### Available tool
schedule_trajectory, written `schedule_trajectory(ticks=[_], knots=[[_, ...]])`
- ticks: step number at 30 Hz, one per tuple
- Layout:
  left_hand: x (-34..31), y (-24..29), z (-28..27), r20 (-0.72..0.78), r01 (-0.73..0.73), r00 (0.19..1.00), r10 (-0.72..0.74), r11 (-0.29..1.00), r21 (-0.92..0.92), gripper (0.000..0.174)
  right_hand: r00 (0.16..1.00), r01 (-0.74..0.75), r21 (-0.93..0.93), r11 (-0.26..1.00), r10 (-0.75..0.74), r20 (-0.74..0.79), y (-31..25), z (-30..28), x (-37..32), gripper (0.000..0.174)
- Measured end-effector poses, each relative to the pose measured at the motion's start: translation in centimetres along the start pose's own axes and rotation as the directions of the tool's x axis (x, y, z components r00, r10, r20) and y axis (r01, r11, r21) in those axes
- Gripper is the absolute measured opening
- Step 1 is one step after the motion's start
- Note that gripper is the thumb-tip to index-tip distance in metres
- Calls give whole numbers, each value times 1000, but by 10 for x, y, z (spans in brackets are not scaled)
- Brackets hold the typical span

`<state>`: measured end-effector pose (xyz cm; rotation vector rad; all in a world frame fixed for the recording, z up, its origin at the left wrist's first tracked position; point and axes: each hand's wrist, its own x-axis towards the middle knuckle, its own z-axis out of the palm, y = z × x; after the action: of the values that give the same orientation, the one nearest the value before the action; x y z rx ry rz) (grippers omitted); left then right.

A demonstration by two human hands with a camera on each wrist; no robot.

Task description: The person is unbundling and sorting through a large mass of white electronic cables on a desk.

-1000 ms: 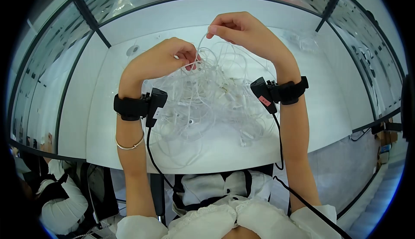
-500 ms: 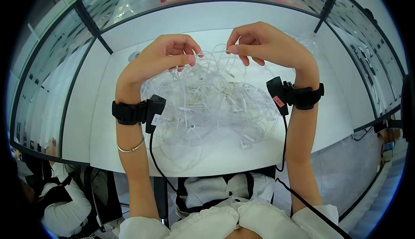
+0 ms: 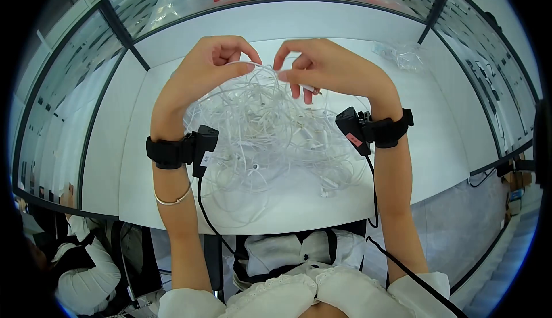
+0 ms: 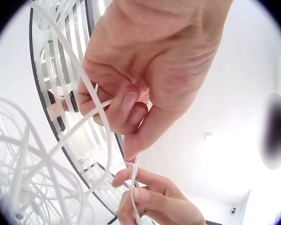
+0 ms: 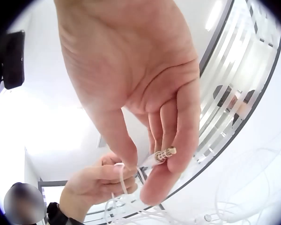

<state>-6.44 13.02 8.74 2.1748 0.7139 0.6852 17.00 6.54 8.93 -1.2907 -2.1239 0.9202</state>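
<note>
A tangled heap of thin white earphone cables (image 3: 264, 125) lies on the white table in the middle of the head view. Above its far side, my left hand (image 3: 210, 65) pinches a white cable (image 4: 107, 140) between thumb and fingers. My right hand (image 3: 330, 68), just to the right, holds an earphone cable with a white-sleeved audio plug (image 5: 164, 155). The plug's ringed gold tip points outward past the fingers in the right wrist view. Strands run from both hands down toward the heap.
A clear plastic bag (image 3: 399, 54) lies at the table's back right. Low white panels topped with glass (image 3: 276, 22) enclose the back and sides. Another person (image 3: 86, 272) sits at the lower left. Black camera leads (image 3: 210, 220) hang from both wrists.
My right hand was raised high with a strand, then came down and level with the left. Now it has moved left, closer to the left hand, with a plug showing below its fingers.
</note>
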Motion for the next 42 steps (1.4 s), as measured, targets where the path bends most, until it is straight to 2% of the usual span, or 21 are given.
schedule_trajectory(ticks=[2, 5, 8, 15, 18, 19, 20, 22, 25, 28, 30, 33, 34, 35, 37, 40, 41, 42], knots=[[-2, 1, -1, -9, 5, 1000, -5, 1000, 16, 13, 995, 30, 10, 1000, -29, -97, 1, 4, 2, 23], [-6, 15, -2, -51, 20, 999, -17, 998, 51, 16, 996, 69, 98, 993, -74, 50, 2, 3, 7, 23], [-8, 17, -3, -97, 16, 995, -13, 999, 30, 18, 992, 124, 131, 984, -121, -30, 3, 1, 10, 23], [-14, 19, -17, -32, 92, 995, -95, 990, -108, 25, 983, 171, 5, 985, -170, -76, 9, -15, 3, 26], [-17, 9, -27, -147, 89, 983, -113, 982, -165, 28, 984, 164, -12, 986, -164, -75, 15, -19, 0, 22], [-17, 6, -31, -200, 99, 970, -140, 975, -200, 29, 989, 143, -7, 990, -143, -25, 15, -21, -4, 24], [-18, 4, -33, -219, 74, 967, -129, 967, -244, 29, 974, 212, 40, 977, -214, 79, 20, -24, -3, 24], [-15, -1, -35, -261, 14, 960, -104, 945, -327, 30, 975, 113, -79, 990, -95, 202, 19, -24, -5, 24], [-14, 6, -26, -240, -38, 970, -43, 945, -324, 30, 993, 100, -68, 993, -95, 77, 19, -11, 5, 25], [-12, 17, -10, -230, -79, 973, 2, 942, -325, 30, 937, 265, -78, 961, -276, -214, 15, 10, 23, 27], [-11, 25, 1, -242, -103, 970, 16, 931, -350, 30, 949, 281, 3, 960, -277, -151, 5, 30, 29, 33], [-5, 30, 11, -204, -129, 977, 54, 919, -373, 31, 947, 315, 78, 946, -318, 36, -8, 47, 31, 29], [-5, 29, 13, -186, -132, 981, 63, 913, -386, 31, 949, 307, 124, 944, -313, 35, -6, 48, 30, 29], [-4, 26, 9, -134, -127, 988, 82, 919, -372, 32, 951, 299, 168, 939, -308, 32, -4, 48, 30, 29], [-3, 26, 11, -231, -163, 968, 98, 947, -279, 33, 956, 282, 206, 937, -294, 27, -2, 39, 31, 29], [-6, 23, 11, -301, -167, 942, 149, 985, -34, 35, 940, 339, 206, 918, -324, -105, 6, 18, 31, 30], [-8, 22, 12, -308, -159, 936, 171, 985, 65, 37, 919, 380, 178, 908, -347, -190, 6, 11, 28, 32], [-9, 21, 13, -254, -139, 955, 155, 987, 83, 38, 897, 416, 262, 871, -346, -276, 5, 7, 23, 35]])
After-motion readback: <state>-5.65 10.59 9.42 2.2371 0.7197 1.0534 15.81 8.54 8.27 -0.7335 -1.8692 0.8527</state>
